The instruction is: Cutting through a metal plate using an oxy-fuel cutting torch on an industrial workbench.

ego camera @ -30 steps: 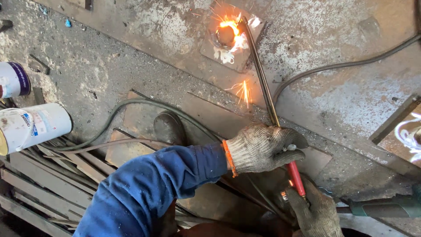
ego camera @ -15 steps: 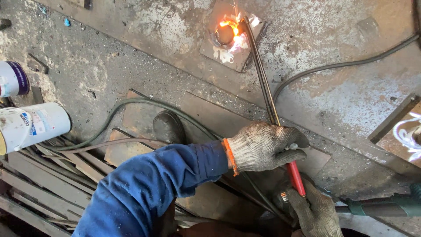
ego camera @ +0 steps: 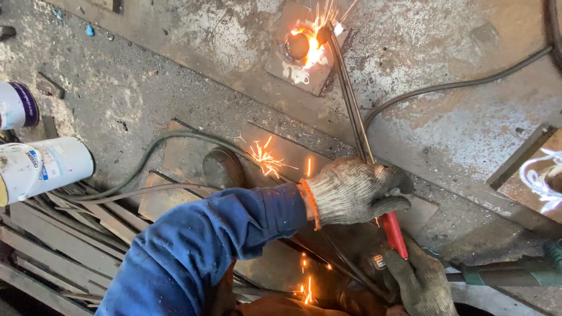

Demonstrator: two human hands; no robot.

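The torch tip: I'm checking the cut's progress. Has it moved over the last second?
Yes. The torch tip moved left across the square plate, closer to the round piece.

Two gloved hands (ego camera: 351, 190), one cutting torch (ego camera: 351, 99), two cans (ego camera: 44, 167).

Square plate (ego camera: 295, 70) on floor (ego camera: 146, 88) far ahead, torch (ego camera: 357, 111) tip over it; cans (ego camera: 44, 167) left, hoses (ego camera: 146, 152) between, strips (ego camera: 52, 234) near-left

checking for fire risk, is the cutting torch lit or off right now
Lit: a bright orange flame and sparks burst at the cutting torch tip on the small steel plate.
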